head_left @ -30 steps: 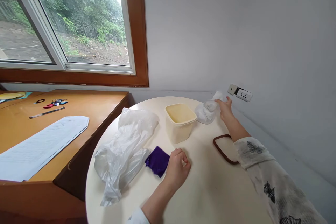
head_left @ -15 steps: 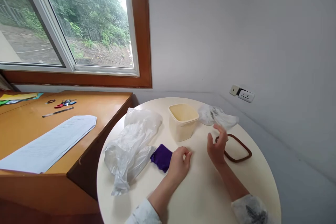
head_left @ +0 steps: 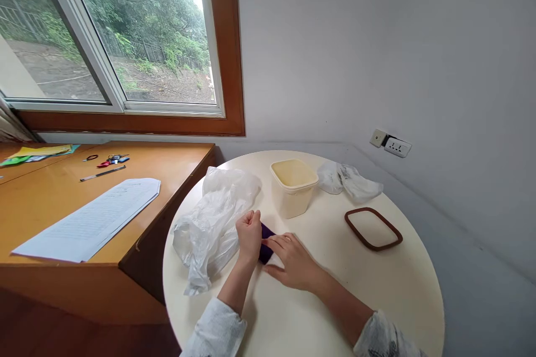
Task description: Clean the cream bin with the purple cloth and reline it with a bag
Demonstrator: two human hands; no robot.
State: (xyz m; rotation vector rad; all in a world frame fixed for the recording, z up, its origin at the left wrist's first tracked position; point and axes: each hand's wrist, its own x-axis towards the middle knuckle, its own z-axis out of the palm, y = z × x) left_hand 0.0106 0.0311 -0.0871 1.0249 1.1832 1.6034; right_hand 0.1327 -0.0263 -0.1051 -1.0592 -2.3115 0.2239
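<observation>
A piece of dark purple cloth [head_left: 265, 255] lies on the round table between my two hands, partly covered by them. My left hand [head_left: 249, 236] is closed in a fist at the cloth's left side; whatever its fingers hold, if anything, is hidden. From the right, my right hand [head_left: 292, 262] reaches over with its fingers stretched out, fingertips at the cloth's right edge. A cream plastic tub [head_left: 293, 198], open at the top, stands just beyond the hands. To the left spreads a crumpled, translucent white plastic bag [head_left: 218, 217].
On the right of the cream round table [head_left: 326, 312] lies a brown rounded-square ring [head_left: 372, 247]. Behind it rests a second plastic bag [head_left: 355, 183] with dark print. A wooden desk [head_left: 184, 164] with papers [head_left: 96, 217] and a pen [head_left: 103, 173] adjoins at left.
My left hand has moved leftward across the purple cloth to its left side. My right hand has come down and left from near the brown ring to the cloth. The view has shifted slightly.
</observation>
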